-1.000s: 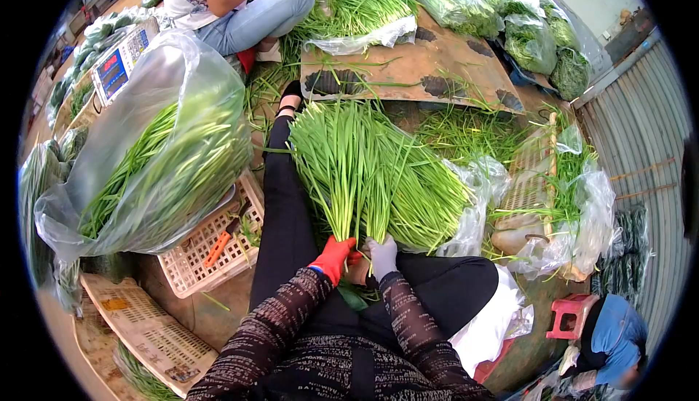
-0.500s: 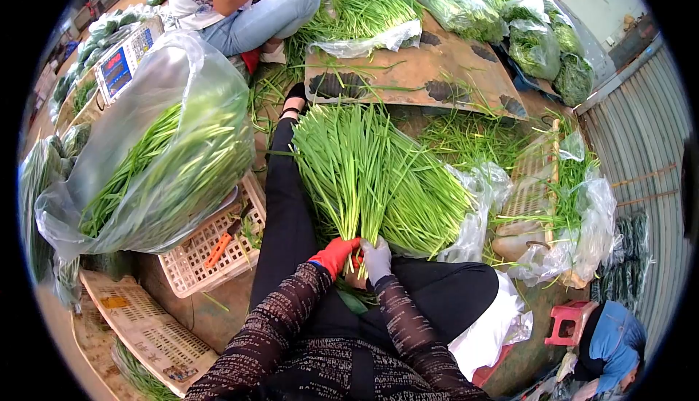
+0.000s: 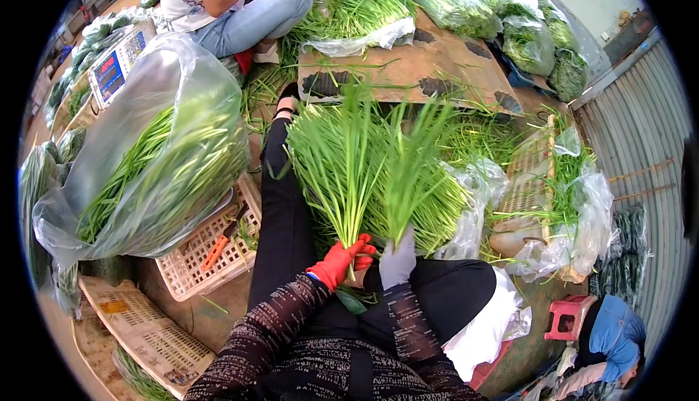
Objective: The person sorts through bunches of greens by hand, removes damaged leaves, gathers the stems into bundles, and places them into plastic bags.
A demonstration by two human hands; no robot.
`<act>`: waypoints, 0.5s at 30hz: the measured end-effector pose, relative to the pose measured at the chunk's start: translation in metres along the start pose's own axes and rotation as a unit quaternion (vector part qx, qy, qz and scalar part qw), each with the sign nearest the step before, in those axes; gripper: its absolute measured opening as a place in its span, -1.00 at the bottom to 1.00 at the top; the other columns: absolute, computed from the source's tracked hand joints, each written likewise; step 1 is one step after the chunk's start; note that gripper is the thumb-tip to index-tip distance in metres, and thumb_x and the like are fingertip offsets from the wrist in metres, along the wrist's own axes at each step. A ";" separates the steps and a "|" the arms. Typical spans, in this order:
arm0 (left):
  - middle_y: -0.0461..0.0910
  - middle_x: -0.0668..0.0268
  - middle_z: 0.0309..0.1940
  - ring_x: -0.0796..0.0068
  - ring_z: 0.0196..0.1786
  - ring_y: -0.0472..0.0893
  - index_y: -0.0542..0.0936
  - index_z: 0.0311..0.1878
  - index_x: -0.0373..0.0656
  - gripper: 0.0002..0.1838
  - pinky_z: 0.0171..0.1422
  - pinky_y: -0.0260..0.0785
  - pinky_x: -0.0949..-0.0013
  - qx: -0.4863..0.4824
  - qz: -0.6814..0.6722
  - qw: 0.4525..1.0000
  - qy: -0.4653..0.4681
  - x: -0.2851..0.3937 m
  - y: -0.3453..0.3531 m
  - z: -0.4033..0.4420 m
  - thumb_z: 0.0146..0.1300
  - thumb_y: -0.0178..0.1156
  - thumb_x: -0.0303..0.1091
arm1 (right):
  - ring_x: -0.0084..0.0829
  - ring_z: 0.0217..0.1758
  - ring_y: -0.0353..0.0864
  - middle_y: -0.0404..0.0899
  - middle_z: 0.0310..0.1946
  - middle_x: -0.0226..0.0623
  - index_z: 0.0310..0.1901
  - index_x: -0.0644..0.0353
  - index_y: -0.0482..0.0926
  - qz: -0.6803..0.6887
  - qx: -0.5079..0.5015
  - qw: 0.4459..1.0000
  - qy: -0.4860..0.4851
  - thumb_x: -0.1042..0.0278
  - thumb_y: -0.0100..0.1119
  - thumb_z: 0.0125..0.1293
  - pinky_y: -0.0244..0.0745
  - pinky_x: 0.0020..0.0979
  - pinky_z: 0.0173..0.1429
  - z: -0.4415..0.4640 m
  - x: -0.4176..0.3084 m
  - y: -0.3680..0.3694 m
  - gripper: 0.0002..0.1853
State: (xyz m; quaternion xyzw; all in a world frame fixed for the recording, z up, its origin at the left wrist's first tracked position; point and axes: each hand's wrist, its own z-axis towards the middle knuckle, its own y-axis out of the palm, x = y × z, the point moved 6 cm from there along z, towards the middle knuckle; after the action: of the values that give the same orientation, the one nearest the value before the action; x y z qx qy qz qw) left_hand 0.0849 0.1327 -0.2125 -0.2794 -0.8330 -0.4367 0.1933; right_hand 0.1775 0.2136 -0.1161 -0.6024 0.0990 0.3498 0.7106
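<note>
My left hand [image 3: 337,263], in a red glove, is closed round the stems of a bunch of garlic chives [image 3: 348,197] above my lap. Its fingers curl past the stems on the right. A smaller bunch of chives [image 3: 405,196] is in my right hand [image 3: 397,261], which wears a grey glove; its leaves are smeared by motion. The two bunches stand upright and apart at the stems. Behind them a large pile of chives [image 3: 443,208] lies beside my legs on a clear plastic sheet [image 3: 473,215].
On the left, a big clear bag of chives [image 3: 156,161] leans over a white crate [image 3: 196,274] holding an orange-handled knife [image 3: 216,252]. A scale [image 3: 116,66] stands behind. A co-worker [image 3: 240,15] sits near a worn board [image 3: 408,70]. Another person [image 3: 615,335] bends at lower right by a pink stool [image 3: 566,319].
My right hand has moved right, away from my left, carrying part of the chives. The single gathered bunch has become two. The left hand stays near its place, its fingers loosened somewhat.
</note>
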 end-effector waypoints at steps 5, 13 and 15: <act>0.54 0.31 -0.15 0.34 -0.19 0.52 0.45 -0.01 -0.06 -0.50 -0.15 0.40 0.17 -0.078 -0.145 0.978 -0.128 -0.017 0.016 -0.006 0.26 -0.11 0.17 | 0.04 -0.08 0.41 0.45 -0.16 0.08 0.10 0.30 0.29 -0.038 -0.122 0.982 -0.139 -0.04 0.01 0.19 0.34 -0.11 -0.02 -0.023 -0.020 0.032 -0.40; 0.56 0.24 -0.30 0.33 -0.25 0.57 0.44 -0.03 -0.16 -0.37 -0.07 0.42 0.34 -0.109 -0.190 0.975 -0.047 -0.024 -0.006 0.013 0.14 -0.01 0.26 | 0.11 -0.15 0.45 0.47 -0.19 0.15 0.16 0.35 0.20 0.246 -0.135 0.956 -0.092 0.01 -0.06 0.27 0.39 -0.12 -0.10 -0.041 -0.038 0.040 -0.40; 0.54 0.21 -0.22 0.28 -0.15 0.54 0.43 -0.02 -0.11 -0.32 0.00 0.38 0.22 -0.044 -0.160 0.986 -0.024 -0.030 -0.014 0.017 0.11 -0.06 0.34 | 0.11 -0.15 0.46 0.47 -0.21 0.14 0.14 0.34 0.24 0.199 -0.168 0.963 -0.070 0.04 -0.04 0.26 0.38 -0.14 -0.07 -0.037 -0.030 0.041 -0.43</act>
State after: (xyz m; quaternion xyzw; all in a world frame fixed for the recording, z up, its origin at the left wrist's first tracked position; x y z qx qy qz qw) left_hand 0.0973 0.1315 -0.2477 -0.1609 -0.8515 -0.4913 0.0881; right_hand 0.1403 0.1695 -0.1409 -0.6550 0.1066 0.5371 0.5206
